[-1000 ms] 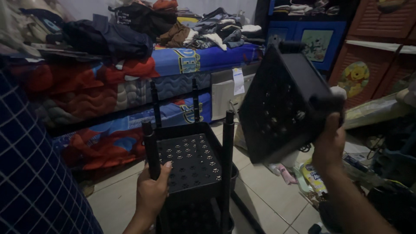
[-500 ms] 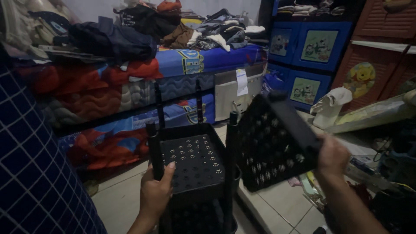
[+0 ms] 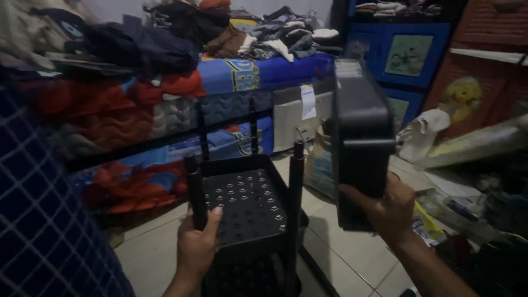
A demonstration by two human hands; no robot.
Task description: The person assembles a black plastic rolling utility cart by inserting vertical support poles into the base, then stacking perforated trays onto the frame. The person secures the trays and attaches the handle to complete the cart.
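Since the earlier frame, we see the loose black tray (image 3: 360, 137) turned edge-on and upright. Left hand (image 3: 197, 247) grips the rack's near-left post (image 3: 196, 192); the rack (image 3: 245, 214) stands just right of it. Right hand (image 3: 385, 209) clasps the tray's lower edge, long axis vertical, right of the posts.

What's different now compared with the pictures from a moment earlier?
The right hand has turned the loose black shelf tray: earlier its perforated face showed, now it stands on edge with its solid side wall toward the camera, held from below. The left hand stays gripping the front-left post of the black rack, which has not moved. Nothing was let go.
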